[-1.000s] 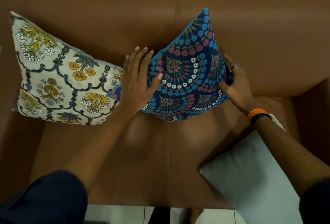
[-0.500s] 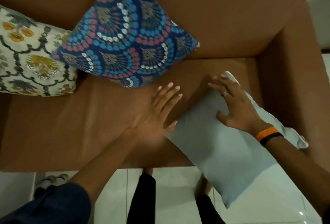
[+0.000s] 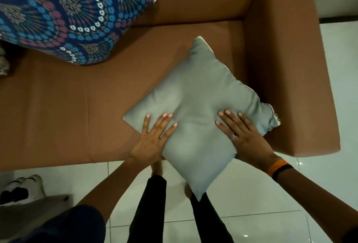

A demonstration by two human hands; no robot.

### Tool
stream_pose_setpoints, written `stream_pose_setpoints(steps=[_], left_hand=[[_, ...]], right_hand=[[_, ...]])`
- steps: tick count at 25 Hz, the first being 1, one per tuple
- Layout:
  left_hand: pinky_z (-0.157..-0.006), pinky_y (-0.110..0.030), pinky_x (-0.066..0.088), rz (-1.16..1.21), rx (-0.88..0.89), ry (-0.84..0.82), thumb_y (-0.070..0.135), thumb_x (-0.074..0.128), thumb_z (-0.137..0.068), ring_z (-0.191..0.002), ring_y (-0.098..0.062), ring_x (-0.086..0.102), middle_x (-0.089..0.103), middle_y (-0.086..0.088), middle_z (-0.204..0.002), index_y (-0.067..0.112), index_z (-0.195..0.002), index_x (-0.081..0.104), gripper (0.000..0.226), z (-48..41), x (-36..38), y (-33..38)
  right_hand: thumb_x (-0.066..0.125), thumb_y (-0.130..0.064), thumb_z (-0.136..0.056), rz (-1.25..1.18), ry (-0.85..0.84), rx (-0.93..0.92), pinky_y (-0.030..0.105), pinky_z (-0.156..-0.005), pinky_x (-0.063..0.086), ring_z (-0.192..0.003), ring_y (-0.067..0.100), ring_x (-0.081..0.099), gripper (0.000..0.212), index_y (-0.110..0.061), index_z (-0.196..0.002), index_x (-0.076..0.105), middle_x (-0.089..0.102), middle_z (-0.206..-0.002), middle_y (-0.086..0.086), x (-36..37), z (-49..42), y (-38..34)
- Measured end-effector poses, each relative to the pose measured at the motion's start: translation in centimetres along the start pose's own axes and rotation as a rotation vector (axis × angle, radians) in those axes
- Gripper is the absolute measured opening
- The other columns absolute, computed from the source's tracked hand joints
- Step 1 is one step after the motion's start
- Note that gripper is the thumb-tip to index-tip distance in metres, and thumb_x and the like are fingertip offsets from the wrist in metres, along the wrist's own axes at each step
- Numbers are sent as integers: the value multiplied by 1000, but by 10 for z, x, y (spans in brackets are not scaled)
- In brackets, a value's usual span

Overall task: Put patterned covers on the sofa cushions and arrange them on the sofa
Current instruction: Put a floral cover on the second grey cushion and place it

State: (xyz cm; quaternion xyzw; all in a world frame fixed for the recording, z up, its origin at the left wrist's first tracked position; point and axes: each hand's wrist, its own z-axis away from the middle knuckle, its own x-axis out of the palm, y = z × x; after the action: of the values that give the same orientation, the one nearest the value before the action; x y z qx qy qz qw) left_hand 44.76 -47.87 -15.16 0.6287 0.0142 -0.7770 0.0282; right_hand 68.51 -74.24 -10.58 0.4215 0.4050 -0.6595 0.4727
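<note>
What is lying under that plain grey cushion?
The grey cushion rests on the brown sofa seat, its near corner hanging over the floor tiles and one foot. Both hands press its top. Whatever lies beneath its middle is hidden.

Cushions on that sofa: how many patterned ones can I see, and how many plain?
Patterned cushions: 1, the blue patterned cushion; a sliver at the left edge may be another, too little shows.
Plain cushions: 1, the grey cushion under the left hand and right hand.
Total: 2
</note>
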Motion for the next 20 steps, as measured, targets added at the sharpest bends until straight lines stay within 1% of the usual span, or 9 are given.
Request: stream_pose_setpoints(steps=[5,7,8,9,10,12,15,17,20], left_hand=[[-120,-54,35,324,-92,-36,60,80,-61,-137,-21,57,60,-9,-145,13,-143,55,98,-17,-27,-10],[-120,-41,37,514,-347,-206,54,74,-77,-130,-13,58,69,-6,-124,16,-139,61,74,-45,-80,-27],[-119,-40,38,550,-631,-433,50,71,-86,-133,-14,54,67,-11,-121,19,-140,61,62,-53,-97,-52],[-119,-47,36,708,-781,-552,49,65,-93,-140,-19,49,61,-13,-130,22,-149,51,63,-79,-114,-74],[-118,-57,31,835,-897,-509,50,59,-96,-145,-25,43,55,-13,-145,13,-152,45,69,-103,-125,-85],[-118,-55,32,732,-822,-356,48,62,-95,-143,-24,44,47,-6,-157,25,-153,45,65,-127,-166,-136],[-101,-13,42,890,-474,23,65,75,-77,-122,2,53,61,20,-139,42,-147,45,80,-143,-240,-171],[-103,-25,50,928,-362,87,77,64,-81,-124,0,57,59,31,-135,45,-147,41,78,-158,-263,-183],[-119,-55,38,810,-387,197,69,51,-96,-146,-20,45,45,7,-160,34,-160,26,77,-204,-255,-189]], right_hand=[[84,-24,-71,-161,129,50,57,-119,38,-145,30,49,85,-12,-149,51,52,-156,12,-18,-19,6],[82,-43,-66,-263,169,92,53,-118,40,-128,29,66,78,-12,-136,65,70,-137,9,-59,-15,13],[72,-47,-66,-315,191,136,47,-118,40,-119,30,71,73,-13,-131,69,75,-128,8,-82,-17,20],[65,-46,-66,-346,230,197,41,-116,40,-113,32,74,69,-14,-127,71,78,-121,8,-107,-27,29],[64,-47,-67,-368,229,229,39,-114,42,-109,35,74,67,-15,-126,71,79,-117,9,-128,-35,38],[63,-53,-74,-441,257,270,41,-106,47,-108,40,73,67,-13,-128,68,78,-117,15,-188,-58,63],[60,-50,-88,-657,332,374,38,-101,40,-121,38,63,69,-7,-141,57,66,-135,22,-242,-90,104],[61,-43,-99,-835,373,437,38,-103,40,-122,26,58,56,-12,-145,53,64,-136,13,-257,-119,131],[45,-30,-109,-799,472,547,42,-94,46,-113,34,62,35,-6,-131,59,68,-123,16,-271,-166,150]])
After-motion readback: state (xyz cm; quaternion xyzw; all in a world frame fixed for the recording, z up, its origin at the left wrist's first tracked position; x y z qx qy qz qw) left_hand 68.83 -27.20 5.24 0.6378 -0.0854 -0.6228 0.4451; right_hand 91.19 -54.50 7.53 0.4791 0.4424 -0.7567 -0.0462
